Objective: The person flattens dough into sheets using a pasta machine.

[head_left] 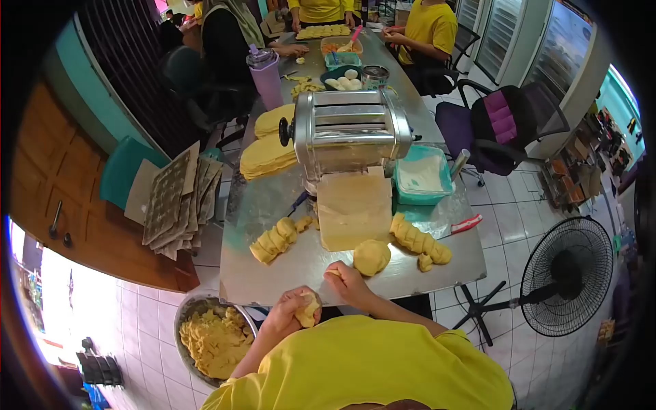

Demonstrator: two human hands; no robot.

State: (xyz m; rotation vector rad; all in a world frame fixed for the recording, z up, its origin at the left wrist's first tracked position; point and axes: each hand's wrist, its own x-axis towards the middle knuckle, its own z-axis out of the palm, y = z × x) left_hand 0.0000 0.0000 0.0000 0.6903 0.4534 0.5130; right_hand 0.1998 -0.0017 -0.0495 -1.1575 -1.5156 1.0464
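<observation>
My left hand [285, 313] is wrapped round a lump of yellow dough [309, 311] at the table's near edge. Just right of it, my right hand [348, 285] is closed, with a small pale bit of dough [333, 272] showing at its fingers. A round ball of dough [372, 257] rests beside the right hand. Rows of dough pieces lie on either side, a left row [275, 240] and a right row [420, 240]. Beyond them stands a metal pasta roller [352, 133], with a flat tan board or sheet [354, 212] in front of it.
A metal bowl of dough [215, 342] sits low at my left. Flattened dough sheets [268, 154] lie left of the roller. At its right are a teal tub of white powder [422, 174] and a red-handled tool [467, 224]. A fan [566, 277] stands right; other people [427, 31] work at the far end.
</observation>
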